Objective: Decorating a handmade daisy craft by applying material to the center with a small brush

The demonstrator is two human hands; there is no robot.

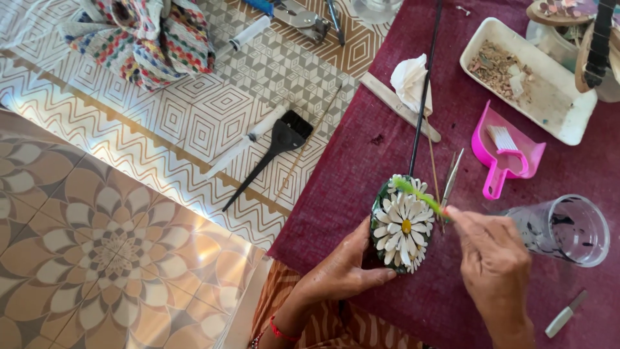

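My left hand [345, 268] grips a dark oval piece [402, 223] decorated with white petal daisies and a yellow centre, holding it by its lower left edge over a maroon cloth [361, 168]. My right hand [494, 258] pinches a thin green stem strip [418, 192], whose far end lies across the upper part of the oval piece.
A clear plastic cup [568, 229] lies just right of my right hand. A pink dustpan [507, 152], a white tray of scraps [536, 77], tweezers [451, 178], a black rod [424, 87] and a black brush [274, 152] lie beyond. Patterned floor tiles [97, 245] show at left.
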